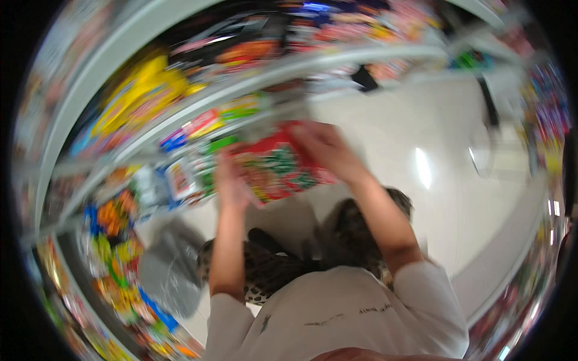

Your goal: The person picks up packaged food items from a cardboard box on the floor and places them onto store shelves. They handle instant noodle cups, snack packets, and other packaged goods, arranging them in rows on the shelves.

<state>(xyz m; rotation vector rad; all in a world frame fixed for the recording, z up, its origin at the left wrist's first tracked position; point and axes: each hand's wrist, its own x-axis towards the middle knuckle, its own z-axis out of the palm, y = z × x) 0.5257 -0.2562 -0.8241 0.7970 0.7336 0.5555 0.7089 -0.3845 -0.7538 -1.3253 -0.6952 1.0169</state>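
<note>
Between my two hands is a red printed package [282,164] with green lettering and food pictures, held out before my knees. My left hand [231,180] grips its left end. At its upper right edge, my right hand [323,146] has the fingers closed over the red wrapping. Motion blur hides the finer detail of the fingers and the print. Just left of the package, small packets [203,124] and a white-and-blue pack [180,178] sit on the lowest shelf.
Shelving with a pale metal edge [289,67] curves over the low shelf, carrying yellow bags [144,99]. A grey plastic bag [171,270] rests on the floor at my left, beside a row of colourful packets [122,270]. Glossy pale floor tiles [397,122] extend to the right, towards more stocked shelves [546,108].
</note>
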